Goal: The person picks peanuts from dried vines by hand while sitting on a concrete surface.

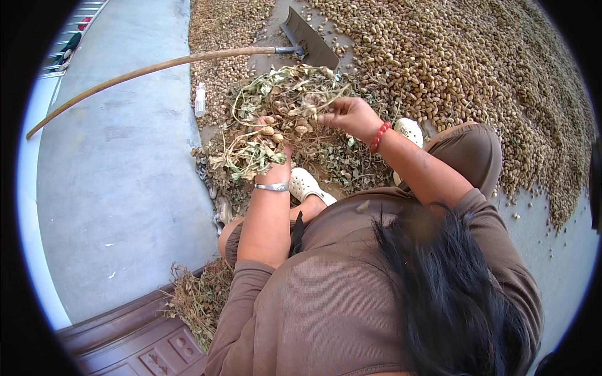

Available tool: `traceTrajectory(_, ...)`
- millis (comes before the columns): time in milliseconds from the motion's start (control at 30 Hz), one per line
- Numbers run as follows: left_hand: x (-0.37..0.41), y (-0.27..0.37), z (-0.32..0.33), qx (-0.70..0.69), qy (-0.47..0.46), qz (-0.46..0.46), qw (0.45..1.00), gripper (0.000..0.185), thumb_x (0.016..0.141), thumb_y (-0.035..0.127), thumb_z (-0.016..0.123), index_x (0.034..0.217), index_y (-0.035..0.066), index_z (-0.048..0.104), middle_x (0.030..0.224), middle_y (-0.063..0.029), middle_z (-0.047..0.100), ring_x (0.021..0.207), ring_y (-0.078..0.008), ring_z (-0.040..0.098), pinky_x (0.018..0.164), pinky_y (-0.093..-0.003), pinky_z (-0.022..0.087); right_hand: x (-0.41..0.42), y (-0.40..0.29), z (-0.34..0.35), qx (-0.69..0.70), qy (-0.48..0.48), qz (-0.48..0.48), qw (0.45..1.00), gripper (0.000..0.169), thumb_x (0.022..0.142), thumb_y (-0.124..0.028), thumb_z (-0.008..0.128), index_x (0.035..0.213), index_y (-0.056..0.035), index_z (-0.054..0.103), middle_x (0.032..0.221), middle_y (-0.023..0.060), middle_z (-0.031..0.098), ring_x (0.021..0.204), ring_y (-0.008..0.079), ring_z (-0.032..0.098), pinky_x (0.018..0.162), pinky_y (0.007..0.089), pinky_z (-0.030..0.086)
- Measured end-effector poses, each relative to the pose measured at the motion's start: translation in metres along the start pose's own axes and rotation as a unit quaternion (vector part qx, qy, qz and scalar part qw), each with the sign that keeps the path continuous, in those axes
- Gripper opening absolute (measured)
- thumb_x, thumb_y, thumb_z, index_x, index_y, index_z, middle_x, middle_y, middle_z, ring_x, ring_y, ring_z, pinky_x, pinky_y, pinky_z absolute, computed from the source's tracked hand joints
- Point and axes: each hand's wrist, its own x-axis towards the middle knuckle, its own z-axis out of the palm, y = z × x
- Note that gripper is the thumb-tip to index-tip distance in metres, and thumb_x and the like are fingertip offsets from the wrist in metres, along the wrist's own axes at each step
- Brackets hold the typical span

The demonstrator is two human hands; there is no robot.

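Observation:
My left hand is closed around a dried peanut plant, whose leaves hide most of the fingers. Several peanut pods hang from the plant's roots, just above that hand. On the far side of it, my right hand has its fingertips pinched on dry, blurred plant matter near the pods. A heap of dried peanut vines lies beneath and beyond both hands. I wear a silver bangle on the left wrist and a red bead bracelet on the right.
Loose peanuts cover the floor ahead and to the right. A wood-handled scraper lies across the far side. By a grey wall stands a clear bottle. More dried vines lie beside me at left, against a brown panel.

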Motion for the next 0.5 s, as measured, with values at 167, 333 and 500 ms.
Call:
traceTrajectory(167, 0.002, -0.005, 0.010, -0.006, -0.025, -0.021, 0.999, 0.017, 0.082, 0.024, 0.043, 0.074, 0.011, 0.049, 0.056, 0.0023, 0.046, 0.047, -0.0091, 0.046, 0.042, -0.0214, 0.041, 0.005, 0.001, -0.007, -0.005, 0.024, 0.041, 0.999, 0.026, 0.072, -0.031, 0.065, 0.074, -0.0055, 0.066, 0.054, -0.0009, 0.054, 0.049, 0.0048, 0.045, 0.048, 0.0229, 0.038)
traceTrajectory(333, 0.004, -0.009, 0.020, -0.006, -0.047, -0.039, 0.998, 0.016, 0.082, 0.024, 0.043, 0.074, 0.010, 0.049, 0.056, 0.0024, 0.046, 0.046, -0.0090, 0.045, 0.041, -0.0211, 0.040, -0.007, -0.007, 0.001, -0.073, -0.055, 0.045, 0.995, 0.034, 0.072, -0.037, 0.062, 0.081, -0.0044, 0.065, 0.065, 0.0054, 0.061, 0.058, 0.0121, 0.054, 0.059, 0.0277, 0.044)
traceTrajectory(500, 0.005, -0.008, 0.027, -0.001, -0.065, -0.045, 0.997, 0.016, 0.082, 0.024, 0.043, 0.074, 0.010, 0.049, 0.055, 0.0025, 0.046, 0.045, -0.0088, 0.045, 0.040, -0.0207, 0.039, -0.013, -0.013, 0.002, -0.116, -0.097, 0.033, 0.988, 0.039, 0.070, -0.030, 0.066, 0.091, 0.0017, 0.058, 0.078, 0.0050, 0.058, 0.070, 0.0118, 0.052, 0.067, 0.0270, 0.042)
